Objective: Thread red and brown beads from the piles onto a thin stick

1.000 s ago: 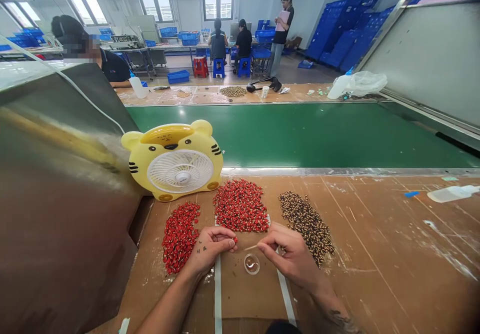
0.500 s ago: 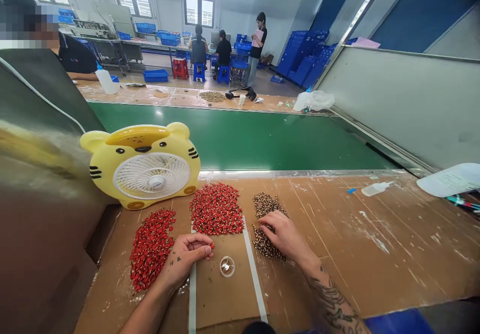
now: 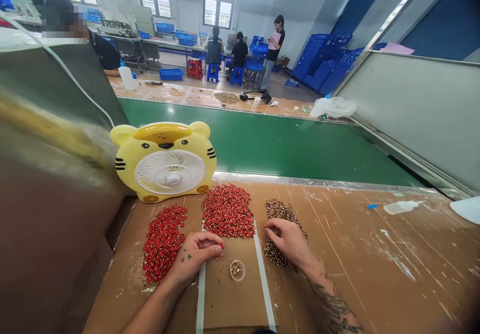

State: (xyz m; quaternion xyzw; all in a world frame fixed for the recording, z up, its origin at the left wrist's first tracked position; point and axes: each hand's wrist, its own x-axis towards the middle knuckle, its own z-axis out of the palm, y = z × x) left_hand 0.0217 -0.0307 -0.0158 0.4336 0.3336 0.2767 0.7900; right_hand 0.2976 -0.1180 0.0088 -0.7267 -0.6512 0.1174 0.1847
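On the brown table (image 3: 356,234), the left hand (image 3: 198,254) pinches a red bit (image 3: 222,246), likely to hold it steady; the right hand (image 3: 290,240) curls over the dark pile (image 3: 279,208), I cannot tell its grip; the small cup (image 3: 237,271) sits between them, probably for easy reach.

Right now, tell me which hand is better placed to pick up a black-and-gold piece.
Probably the right hand: it is at the black-and-gold pile, and no piece can be made out in its grip. The left hand is farther from that pile and pinches a small red piece.
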